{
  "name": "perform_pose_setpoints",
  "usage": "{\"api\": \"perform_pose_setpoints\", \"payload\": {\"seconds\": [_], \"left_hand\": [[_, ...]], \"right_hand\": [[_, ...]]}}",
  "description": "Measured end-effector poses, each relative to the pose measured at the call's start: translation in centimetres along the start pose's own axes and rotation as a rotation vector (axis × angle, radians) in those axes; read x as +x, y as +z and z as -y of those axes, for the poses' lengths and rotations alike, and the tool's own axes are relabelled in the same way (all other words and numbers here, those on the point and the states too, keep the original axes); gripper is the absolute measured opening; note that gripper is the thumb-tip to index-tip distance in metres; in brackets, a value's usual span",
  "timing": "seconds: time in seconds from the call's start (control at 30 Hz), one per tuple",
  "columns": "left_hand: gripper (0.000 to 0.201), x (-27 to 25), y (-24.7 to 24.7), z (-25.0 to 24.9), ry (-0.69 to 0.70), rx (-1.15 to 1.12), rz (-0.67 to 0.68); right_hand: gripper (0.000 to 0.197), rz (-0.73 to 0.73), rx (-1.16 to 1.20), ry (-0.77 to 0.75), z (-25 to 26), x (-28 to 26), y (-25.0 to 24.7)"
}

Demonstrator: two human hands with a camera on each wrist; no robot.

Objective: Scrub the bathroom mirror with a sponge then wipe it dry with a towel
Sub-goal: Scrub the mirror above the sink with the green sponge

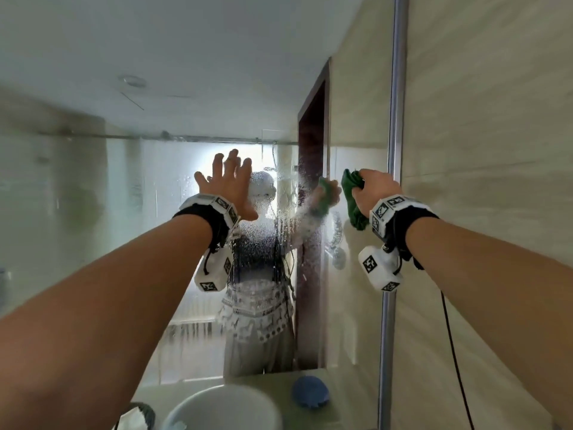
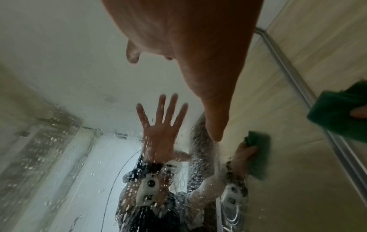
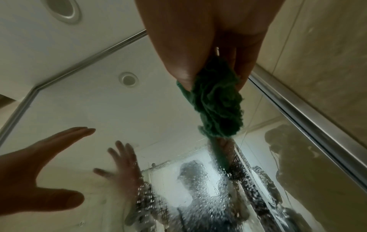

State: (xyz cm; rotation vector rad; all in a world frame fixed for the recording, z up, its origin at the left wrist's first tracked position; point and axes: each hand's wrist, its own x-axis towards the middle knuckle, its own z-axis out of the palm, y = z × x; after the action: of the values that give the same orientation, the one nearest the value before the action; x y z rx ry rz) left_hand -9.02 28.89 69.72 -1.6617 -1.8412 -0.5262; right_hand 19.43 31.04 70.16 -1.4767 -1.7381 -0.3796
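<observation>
Mirror (image 1: 124,212) wet with droplets; beige tiled wall (image 1: 496,150).

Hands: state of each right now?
Left hand: open, fingers spread toward the mirror.
Right hand: holding the green cloth.

Below my right hand (image 1: 376,189), the pale counter (image 1: 347,395) carries a blue sponge (image 1: 311,393); a white basin (image 1: 228,409) sits below my left hand (image 1: 228,184).
</observation>
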Motion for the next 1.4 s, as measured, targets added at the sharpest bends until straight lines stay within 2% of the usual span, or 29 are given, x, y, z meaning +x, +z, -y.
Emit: {"api": "perform_pose_setpoints", "payload": {"seconds": [0.1, 0.23, 0.33, 0.4, 0.5, 0.63, 0.77, 0.87, 0.97, 1.03, 1.07, 1.17, 1.23, 1.33, 1.4], "left_hand": [[0.137, 1.4, 2.1, -0.3, -0.038, 0.035, 0.034], [0.150, 2.1, 5.3, -1.2, -0.019, 0.036, 0.115], [0.157, 2.2, 7.0, -2.1, -0.072, 0.102, 0.072], [0.159, 2.4, 7.5, -2.2, -0.086, 0.121, 0.035], [0.159, 2.5, 7.5, -2.0, -0.069, 0.108, 0.028], [0.160, 2.7, 7.8, -1.6, -0.064, 0.103, 0.013], [0.160, 2.9, 7.8, -1.4, -0.055, 0.106, 0.030], [0.161, 2.8, 7.7, -1.4, -0.057, 0.104, 0.037], [0.161, 2.7, 7.4, -1.6, -0.066, 0.114, 0.053], [0.161, 2.7, 7.3, -1.8, -0.072, 0.117, 0.061], [0.161, 2.6, 7.2, -1.9, -0.071, 0.115, 0.058], [0.160, 2.5, 7.2, -1.9, -0.068, 0.111, 0.052], [0.161, 2.5, 7.2, -1.9, -0.062, 0.109, 0.043], [0.161, 2.5, 7.2, -1.8, -0.057, 0.111, 0.050], [0.160, 2.6, 7.2, -1.7, -0.056, 0.112, 0.047]], "right_hand": [[0.008, -0.103, 0.026, 0.000, -1.1, 1.8, 0.6], [0.022, -0.269, 0.046, 0.033, -2.5, 3.7, 1.5], [0.025, -0.351, 0.062, 0.073, -3.0, 4.8, 2.9], [0.027, -0.375, 0.076, 0.100, -3.1, 5.6, 4.0], [0.031, -0.320, 0.127, 0.086, -2.5, 6.2, 6.0], [0.045, -0.283, 0.209, -0.091, -0.6, 5.1, 9.7], [0.049, -0.223, 0.139, -0.324, -0.8, 3.2, 11.7], [0.049, -0.079, 0.040, -0.554, -2.3, 1.8, 12.4], [0.050, 0.026, -0.029, -0.666, -4.4, 0.8, 13.2], [0.051, -0.005, -0.009, -0.597, -5.9, 0.7, 13.2], [0.051, -0.053, 0.020, -0.511, -6.7, 0.7, 13.1], [0.052, -0.267, 0.156, -0.152, -8.6, 1.1, 13.5], [0.055, -0.364, 0.220, 0.025, -8.9, 1.8, 13.7], [0.056, -0.359, 0.292, 0.166, -7.7, 4.0, 12.6], [0.053, -0.370, 0.380, 0.165, -6.1, 5.5, 11.2]]}}
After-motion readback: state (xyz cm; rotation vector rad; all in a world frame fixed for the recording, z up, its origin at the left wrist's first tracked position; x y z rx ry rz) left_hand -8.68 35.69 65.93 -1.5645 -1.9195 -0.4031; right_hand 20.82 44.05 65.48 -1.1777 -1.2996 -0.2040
